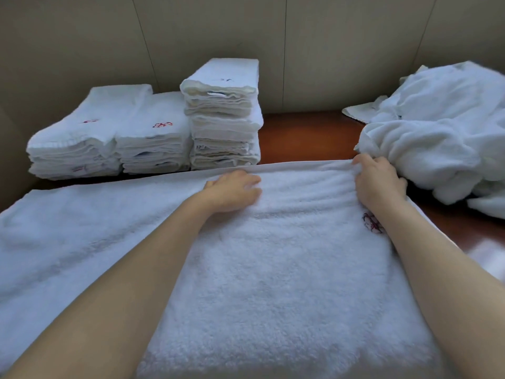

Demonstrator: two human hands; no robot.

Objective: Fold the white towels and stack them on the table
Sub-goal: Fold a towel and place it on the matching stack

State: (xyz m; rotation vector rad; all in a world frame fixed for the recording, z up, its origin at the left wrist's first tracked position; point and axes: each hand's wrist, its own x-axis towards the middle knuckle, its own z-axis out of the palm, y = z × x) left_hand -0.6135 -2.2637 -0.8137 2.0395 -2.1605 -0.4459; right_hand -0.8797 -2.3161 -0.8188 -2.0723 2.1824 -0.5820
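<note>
Scene: a person stands at a reddish-brown wooden table [306, 135] w/ a beige panelled wall [328, 50] behind it; only bare forearms and hands show.
Towel being worked: a large white towel [273, 269] lies spread flat across the near side of the table, filling most of the foreground. Its right part looks doubled over, a thicker layer on top; the left part lies single and flat.
Mark on it: small red embroidered emblem [371, 223] near the right forearm.
Left hand: left hand [234, 190] rests palm down on the towel near its far edge, fingers loosely bent and pressing the cloth; it grips nothing that I can see.
Right hand: right hand [378, 179] is at the towel's far right edge, fingers curled round a bunched fold of it, pinching the cloth.
Folded stacks: three stacks at the back left, touching side by side. Low stack [82, 138] far left, second low stack [157, 138] in the middle, both w/ red emblems on top; tall stack [224, 116] to their right.
Unfolded pile: a rumpled heap of white towels [442, 127] at the right, just beside the right hand; whether it touches the hand is hard to tell, prob. not.
</note>
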